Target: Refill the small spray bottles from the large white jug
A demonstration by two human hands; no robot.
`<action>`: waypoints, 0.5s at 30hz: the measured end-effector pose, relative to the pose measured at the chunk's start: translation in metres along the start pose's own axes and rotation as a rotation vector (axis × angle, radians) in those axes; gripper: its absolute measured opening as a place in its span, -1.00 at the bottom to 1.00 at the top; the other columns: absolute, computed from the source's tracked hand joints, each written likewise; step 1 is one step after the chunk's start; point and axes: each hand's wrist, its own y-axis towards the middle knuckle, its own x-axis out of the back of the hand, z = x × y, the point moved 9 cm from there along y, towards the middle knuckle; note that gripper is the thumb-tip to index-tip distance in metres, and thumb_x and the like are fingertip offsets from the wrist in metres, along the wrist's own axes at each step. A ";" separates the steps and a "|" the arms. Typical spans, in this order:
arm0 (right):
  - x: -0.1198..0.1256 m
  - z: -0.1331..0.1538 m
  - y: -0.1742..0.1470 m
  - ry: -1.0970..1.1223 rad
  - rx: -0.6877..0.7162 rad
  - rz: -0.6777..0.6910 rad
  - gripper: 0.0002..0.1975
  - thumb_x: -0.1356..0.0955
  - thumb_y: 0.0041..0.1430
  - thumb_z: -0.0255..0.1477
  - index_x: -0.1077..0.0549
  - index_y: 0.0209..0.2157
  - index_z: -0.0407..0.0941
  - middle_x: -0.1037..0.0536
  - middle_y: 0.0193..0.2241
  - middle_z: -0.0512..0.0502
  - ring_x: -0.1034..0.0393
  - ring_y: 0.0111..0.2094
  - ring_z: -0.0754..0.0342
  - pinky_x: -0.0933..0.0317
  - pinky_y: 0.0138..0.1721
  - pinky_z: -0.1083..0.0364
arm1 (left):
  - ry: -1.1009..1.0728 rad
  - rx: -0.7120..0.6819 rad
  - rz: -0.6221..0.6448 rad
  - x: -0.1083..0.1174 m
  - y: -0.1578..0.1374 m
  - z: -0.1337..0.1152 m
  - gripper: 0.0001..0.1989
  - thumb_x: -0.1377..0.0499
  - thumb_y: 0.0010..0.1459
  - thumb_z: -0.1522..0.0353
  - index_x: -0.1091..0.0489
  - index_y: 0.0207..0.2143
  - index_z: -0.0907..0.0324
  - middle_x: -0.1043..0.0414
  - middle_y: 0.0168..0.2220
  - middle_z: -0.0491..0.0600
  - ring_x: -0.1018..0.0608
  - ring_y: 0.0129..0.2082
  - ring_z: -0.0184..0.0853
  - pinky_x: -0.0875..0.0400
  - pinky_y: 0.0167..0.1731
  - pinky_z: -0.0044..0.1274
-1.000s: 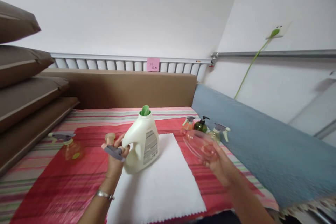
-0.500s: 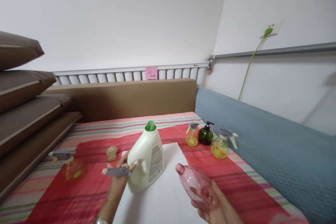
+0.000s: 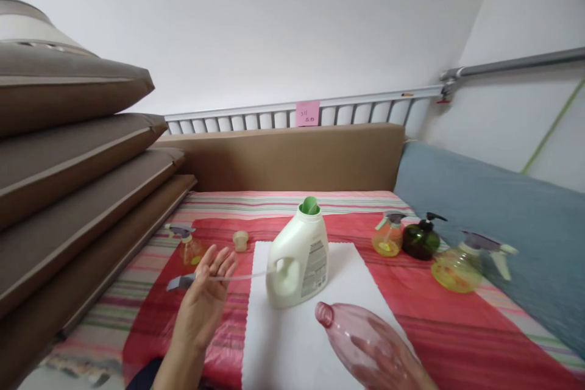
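Observation:
My left hand (image 3: 210, 283) is turned palm up, thumb pressed over a grey spray head (image 3: 181, 282) whose thin clear tube points right toward the jug. In my right hand (image 3: 397, 356) lies a tilted, see-through pink bottle (image 3: 356, 335); its uncapped neck points up and left. Between the hands a pale green detergent jug (image 3: 299, 256) stands upright on a white sheet (image 3: 347, 286). The jug has no cap, and a green spout (image 3: 309, 205) shows in its mouth. Beyond my left fingers sits a small beige cap (image 3: 240, 241).
At the right stand two yellow spray bottles (image 3: 387, 236) and a dark green pump bottle (image 3: 421, 239). Another spray bottle (image 3: 191, 248) is at left, near stacked brown cushions (image 3: 82, 170). A brown padded board (image 3: 287, 161) and a blue padded side (image 3: 498, 189) border the striped cloth.
The view has swung left. My left hand has moved away from the jug and turned palm up, with the spray head's tube now showing. The pink bottle remains in my right hand.

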 end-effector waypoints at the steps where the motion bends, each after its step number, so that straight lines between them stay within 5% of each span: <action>1: -0.013 -0.001 0.000 -0.007 -0.003 0.017 -0.25 -0.49 -0.20 -0.04 -0.32 0.09 0.21 -0.51 -0.04 -0.17 -0.51 -0.27 -0.14 -0.34 -0.34 -0.02 | -0.011 0.030 0.003 -0.001 -0.006 -0.002 -0.52 -0.36 -0.12 0.18 -0.45 -0.10 0.07 -0.51 -0.06 0.06 -0.51 -0.01 -0.15 -0.34 0.06 -0.34; 6: -0.053 0.011 -0.014 0.016 0.099 -0.018 -0.19 -0.48 -0.15 -0.03 -0.23 0.16 0.12 -0.50 -0.08 -0.22 -0.51 -0.38 -0.05 -0.33 -0.43 0.03 | 0.010 0.052 0.068 -0.007 -0.030 -0.010 -0.53 -0.37 -0.13 0.21 -0.47 -0.11 0.10 -0.52 -0.07 0.08 -0.50 -0.01 -0.13 -0.42 0.00 -0.39; 15: -0.049 0.018 -0.034 -0.012 0.177 -0.105 -0.14 -0.50 -0.23 0.00 -0.22 0.12 0.05 -0.46 -0.09 -0.23 -0.51 -0.40 -0.07 -0.31 -0.43 0.03 | 0.081 0.049 0.203 -0.012 -0.042 -0.019 -0.54 -0.34 -0.11 0.23 -0.46 -0.09 0.12 -0.53 -0.10 0.11 -0.52 -0.05 -0.06 -0.39 0.03 -0.23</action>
